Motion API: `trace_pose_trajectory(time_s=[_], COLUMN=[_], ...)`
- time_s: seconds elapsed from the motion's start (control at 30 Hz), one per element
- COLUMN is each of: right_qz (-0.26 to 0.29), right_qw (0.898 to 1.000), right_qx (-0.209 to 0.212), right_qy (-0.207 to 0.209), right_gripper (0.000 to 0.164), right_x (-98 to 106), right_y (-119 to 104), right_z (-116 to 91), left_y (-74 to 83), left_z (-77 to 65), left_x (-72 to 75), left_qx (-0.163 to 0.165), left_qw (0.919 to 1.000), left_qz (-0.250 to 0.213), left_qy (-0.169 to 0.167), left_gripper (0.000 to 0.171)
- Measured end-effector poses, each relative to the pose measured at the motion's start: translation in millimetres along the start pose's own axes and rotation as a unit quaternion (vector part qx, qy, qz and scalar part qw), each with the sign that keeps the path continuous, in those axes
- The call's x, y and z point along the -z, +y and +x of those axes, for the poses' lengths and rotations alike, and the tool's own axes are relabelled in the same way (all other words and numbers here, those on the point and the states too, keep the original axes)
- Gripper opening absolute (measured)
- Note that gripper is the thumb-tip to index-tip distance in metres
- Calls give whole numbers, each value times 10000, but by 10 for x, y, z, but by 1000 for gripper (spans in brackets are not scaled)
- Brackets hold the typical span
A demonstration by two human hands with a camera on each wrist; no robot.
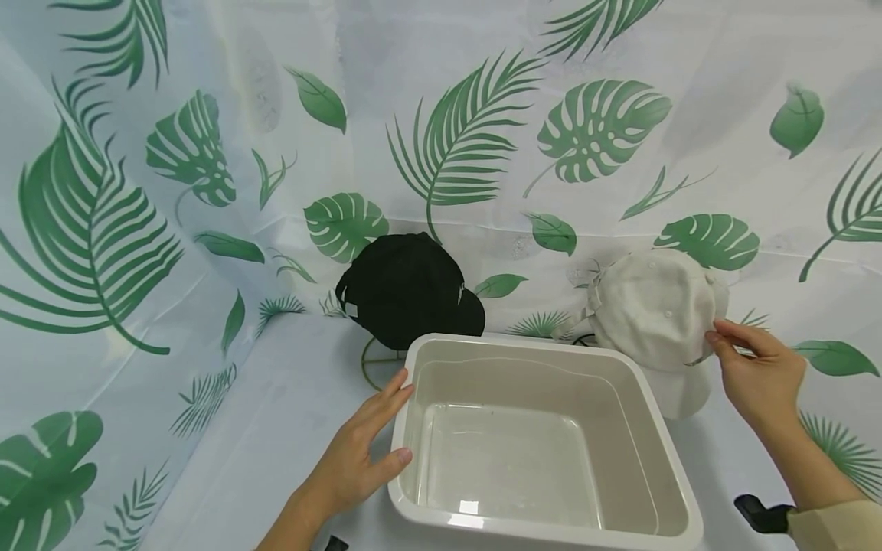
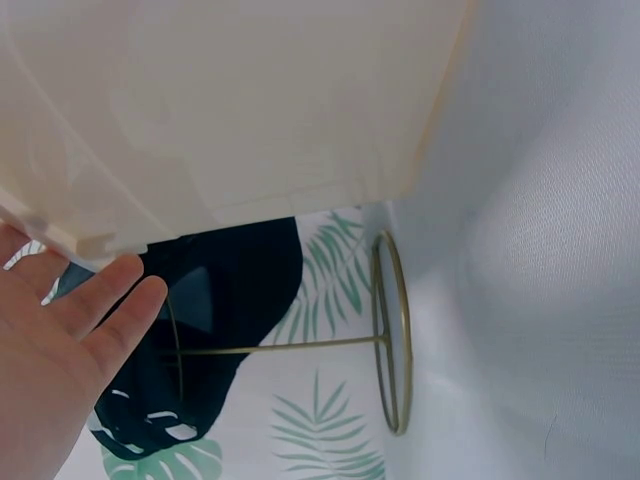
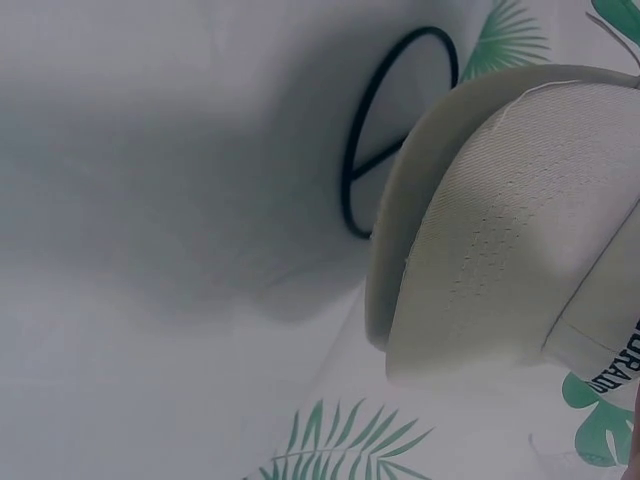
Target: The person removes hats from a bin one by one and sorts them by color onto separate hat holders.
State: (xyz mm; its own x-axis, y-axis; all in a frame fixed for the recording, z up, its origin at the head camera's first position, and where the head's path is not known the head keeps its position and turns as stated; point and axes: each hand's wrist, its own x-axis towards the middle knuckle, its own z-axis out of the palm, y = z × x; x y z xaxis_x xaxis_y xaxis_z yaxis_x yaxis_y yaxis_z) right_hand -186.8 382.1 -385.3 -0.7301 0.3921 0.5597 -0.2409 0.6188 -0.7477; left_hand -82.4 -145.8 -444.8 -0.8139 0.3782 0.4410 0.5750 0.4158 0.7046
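A cream baseball cap (image 1: 651, 306) sits at the back right, its brim (image 3: 480, 240) pointing down toward the table. My right hand (image 1: 761, 375) pinches the cap's right side between thumb and forefinger. Dark lettering marks its front in the right wrist view, and a second, greyer brim (image 3: 395, 270) shows behind the first. My left hand (image 1: 361, 440) rests at the left rim of a beige plastic basin (image 1: 544, 348), fingers extended. Behind the basin's left corner, a black baseball cap (image 1: 406, 287) hangs on a gold wire stand (image 2: 392, 335).
The basin's interior holds no objects. A black wire stand base (image 3: 355, 150) is partly behind the cream cap. White sheeting with green leaf prints (image 1: 468, 138) covers the walls around the pale table (image 1: 255, 444).
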Motion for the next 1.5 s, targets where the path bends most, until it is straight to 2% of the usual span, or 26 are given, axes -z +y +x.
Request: trace_pose_trajectory(time_s=[0.37, 0.63, 0.87, 1.27, 1.37, 1.5], right_qz=[-4, -58, -105, -35, -58, -373], right_qw=[10000, 9999, 9998, 10000, 9999, 9986], right_qx=[22, 62, -104, 40, -100, -269], right_qy=[-20, -69, -115, -84, -113, -268], right_gripper=[23, 23, 23, 23, 24, 28], right_x=[-24, -15, -2, 24, 51, 94], right_y=[2, -5, -12, -12, -11, -27], right_z=[-17, -17, -21, -8, 5, 12], left_y=[-65, -45, -40, -49, -51, -51], left_z=[-19, -12, -10, -5, 5, 14], left_x=[-10, 2, 4, 14, 15, 29], left_qx=[-101, -37, -11, -117, -161, -281], left_qw=[9998, 10000, 10000, 9998, 9998, 9995], left_qz=[142, 83, 64, 145, 135, 165], left_qy=[19, -7, -26, -13, -8, 46], left_gripper=[71, 71, 72, 71, 71, 73])
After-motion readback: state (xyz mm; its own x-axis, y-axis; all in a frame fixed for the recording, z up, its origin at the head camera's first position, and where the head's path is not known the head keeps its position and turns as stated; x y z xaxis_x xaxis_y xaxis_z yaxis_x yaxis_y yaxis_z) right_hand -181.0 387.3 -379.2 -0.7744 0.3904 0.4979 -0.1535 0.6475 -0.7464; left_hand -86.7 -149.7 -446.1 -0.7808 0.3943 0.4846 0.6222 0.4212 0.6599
